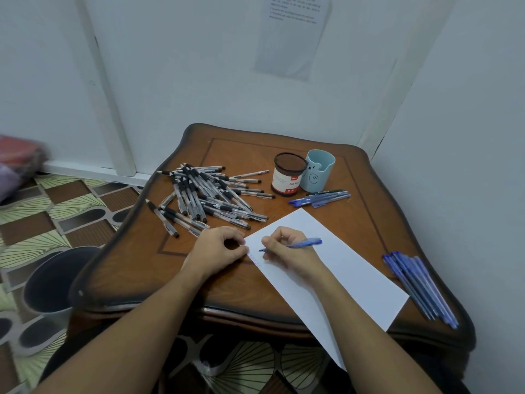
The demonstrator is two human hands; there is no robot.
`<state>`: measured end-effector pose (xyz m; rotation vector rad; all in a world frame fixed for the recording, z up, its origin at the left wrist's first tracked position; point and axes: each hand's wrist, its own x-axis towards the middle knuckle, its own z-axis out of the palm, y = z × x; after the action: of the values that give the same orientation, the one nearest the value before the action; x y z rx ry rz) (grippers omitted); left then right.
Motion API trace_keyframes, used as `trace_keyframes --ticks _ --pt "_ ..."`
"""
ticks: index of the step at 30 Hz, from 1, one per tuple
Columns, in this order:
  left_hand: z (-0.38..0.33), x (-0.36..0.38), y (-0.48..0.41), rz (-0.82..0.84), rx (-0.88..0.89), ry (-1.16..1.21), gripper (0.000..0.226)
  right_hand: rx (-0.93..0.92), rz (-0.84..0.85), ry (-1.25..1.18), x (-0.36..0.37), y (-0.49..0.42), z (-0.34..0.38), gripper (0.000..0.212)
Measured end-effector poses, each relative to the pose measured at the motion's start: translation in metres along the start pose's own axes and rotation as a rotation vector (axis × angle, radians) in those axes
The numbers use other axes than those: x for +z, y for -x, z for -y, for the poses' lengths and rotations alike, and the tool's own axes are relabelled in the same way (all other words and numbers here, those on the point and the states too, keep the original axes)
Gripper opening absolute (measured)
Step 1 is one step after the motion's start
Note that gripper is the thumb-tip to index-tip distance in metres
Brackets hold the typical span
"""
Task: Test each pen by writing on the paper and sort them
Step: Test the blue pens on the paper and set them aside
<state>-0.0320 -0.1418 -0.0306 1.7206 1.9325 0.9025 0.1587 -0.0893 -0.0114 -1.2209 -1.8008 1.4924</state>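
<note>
A brown wooden table (241,282) stands in a corner of pale walls, over a patterned floor. In the head view, a white sheet of paper (349,277) lies slantwise from twelve o'clock down to five.

The right hand (287,253) grips a blue pen (305,243) in a writing hold. The pen lies almost level, its tip at nine o'clock on the sheet's left edge and its tail at three. Faint blue scribbles (254,258) sit just below the tip.

The left hand (221,248) rests at the paper's near-left corner with its fingers curled. I cannot tell whether it pinches the sheet.

From the writing hand, a row of blue pens (420,285) lies at four o'clock, so the right hand is nearer to it. A heap of black-gripped pens (210,197) lies at ten o'clock. The held pen is slim and translucent blue.
</note>
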Motion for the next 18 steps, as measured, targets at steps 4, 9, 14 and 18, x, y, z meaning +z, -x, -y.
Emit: trace_keyframes --ticks 4,9,14,18 --pt "0.0 0.001 0.0 -0.01 0.002 -0.013 0.014 -0.049 -0.123 0.019 0.007 0.0 -0.006 0.029" --pt "0.001 0.001 0.0 -0.017 0.0 -0.005 0.013 -0.063 -0.177 0.032 0.014 -0.002 -0.015 0.029" --pt "0.0 0.002 0.0 -0.018 0.003 -0.01 0.012 -0.1 -0.149 0.041 0.013 -0.002 -0.018 0.029" --pt "-0.001 0.001 0.0 -0.015 0.002 -0.009 0.012 -0.118 -0.122 0.047 0.012 -0.002 -0.019 0.03"
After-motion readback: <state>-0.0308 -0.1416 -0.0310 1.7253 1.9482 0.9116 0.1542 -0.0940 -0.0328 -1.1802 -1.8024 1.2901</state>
